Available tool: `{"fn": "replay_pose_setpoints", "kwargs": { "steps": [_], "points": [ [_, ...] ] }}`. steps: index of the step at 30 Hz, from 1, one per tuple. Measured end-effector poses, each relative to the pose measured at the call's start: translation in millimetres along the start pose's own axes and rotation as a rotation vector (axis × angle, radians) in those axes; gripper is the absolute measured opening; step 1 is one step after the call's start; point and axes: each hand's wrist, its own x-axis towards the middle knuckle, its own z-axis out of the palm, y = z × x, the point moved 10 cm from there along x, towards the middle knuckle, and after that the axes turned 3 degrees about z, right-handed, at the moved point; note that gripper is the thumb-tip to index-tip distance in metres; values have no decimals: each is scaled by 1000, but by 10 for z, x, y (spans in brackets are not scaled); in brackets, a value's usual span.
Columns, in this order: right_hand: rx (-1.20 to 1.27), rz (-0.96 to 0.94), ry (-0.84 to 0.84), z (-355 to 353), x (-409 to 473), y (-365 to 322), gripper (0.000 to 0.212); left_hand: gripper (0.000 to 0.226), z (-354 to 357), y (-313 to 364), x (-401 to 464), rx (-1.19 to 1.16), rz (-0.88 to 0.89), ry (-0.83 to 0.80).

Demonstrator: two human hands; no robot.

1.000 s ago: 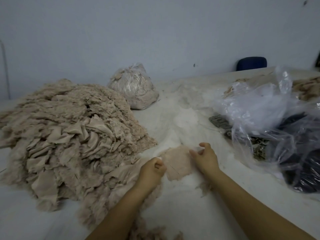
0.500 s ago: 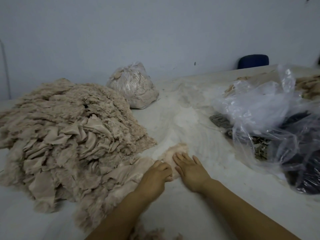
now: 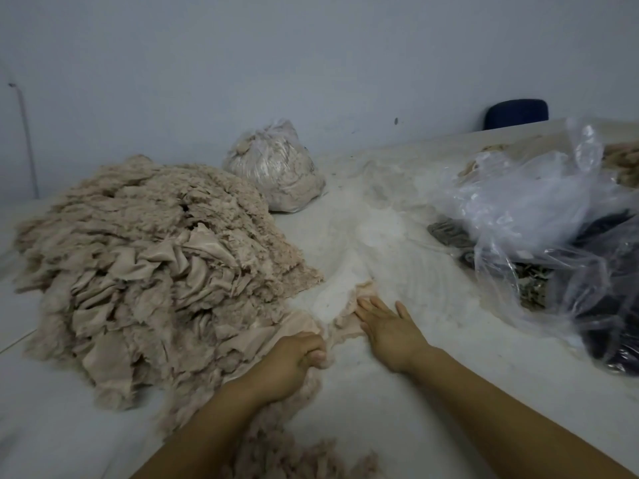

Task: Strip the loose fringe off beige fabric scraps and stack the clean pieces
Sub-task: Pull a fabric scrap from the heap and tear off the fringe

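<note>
Wide white tabletop (image 3: 397, 409), dusted with pale lint toward the middle, running back to a plain grey-blue wall (image 3: 242, 63). Thin pipe or cord (image 3: 27, 143) up the wall at the far left. Dark blue chair back (image 3: 517, 114) showing above the far right edge of the tabletop.

Large heap of beige fabric scraps (image 3: 148, 267) filling the left half of the tabletop, fringed edges out, smoother pieces folded in the middle. Tied clear bag of pale fluff (image 3: 276, 167) at the far edge, just behind the heap. Crumpled clear plastic bags (image 3: 529, 216) along the right edge, over dark cloth (image 3: 608, 326) and some grey patterned pieces (image 3: 449, 233). Loose stripped fringe (image 3: 294, 454) bunched at the near edge, between the forearms.

Single beige scrap (image 3: 349, 319) flat on the tabletop, near the middle, just beside the foot of the heap. Right hand (image 3: 387, 326) spread, fingers straight, pressing flat on the scrap's right part. Left hand (image 3: 294, 361) curled into a fist at the scrap's near left edge, gripping fringe or cloth there; exactly which, cannot tell. Hands close together but apart.
</note>
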Motion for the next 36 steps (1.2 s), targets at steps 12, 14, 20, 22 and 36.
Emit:
{"fn": "replay_pose_setpoints", "kwargs": {
  "steps": [12, 14, 20, 22, 36],
  "points": [
    [28, 21, -5, -35, -6, -60, 51, 40, -85, -231, -125, -41, -125, -127],
    [29, 27, -24, -30, -7, -86, 51, 40, -94, -280, -105, -45, -135, -96],
    [-76, 219, -39, -295, 139, -55, 44, 15, 27, -227, 247, 117, -181, 17],
    [-132, 254, -45, -272, 226, -164, 41, 23, 108, -207, 337, 173, -260, 11],
    [36, 128, 67, 92, 294, -234, 63, 22, 285, -145, 115, 357, -151, -133]
  ]
}}
